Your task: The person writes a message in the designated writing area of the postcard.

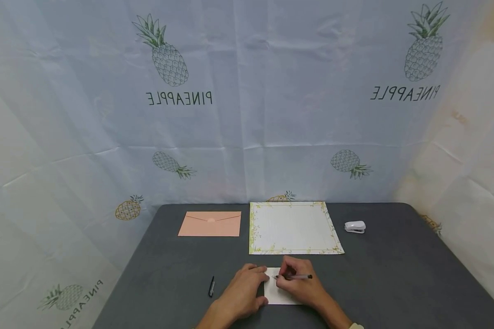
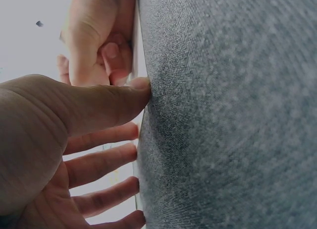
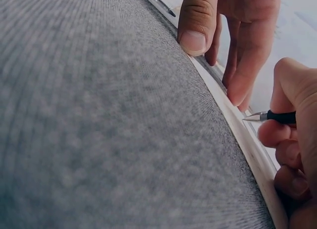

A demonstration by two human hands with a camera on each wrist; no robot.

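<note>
A small white card lies on the dark table between my two hands. My right hand pinches a pen, its tip at the upper left part of the card. In the right wrist view the pen shows a metal tip and a black grip, with curled fingers around it. Fingers spread, my left hand rests at the card's left edge; in the left wrist view its thumb and fingertips touch down there. A black pen cap lies to the left of that hand.
Behind the hands lies a large white sheet with a leafy yellow-green border. A pink envelope is at the back left, and a white stapler at the back right. Pineapple-print cloth hangs behind the table.
</note>
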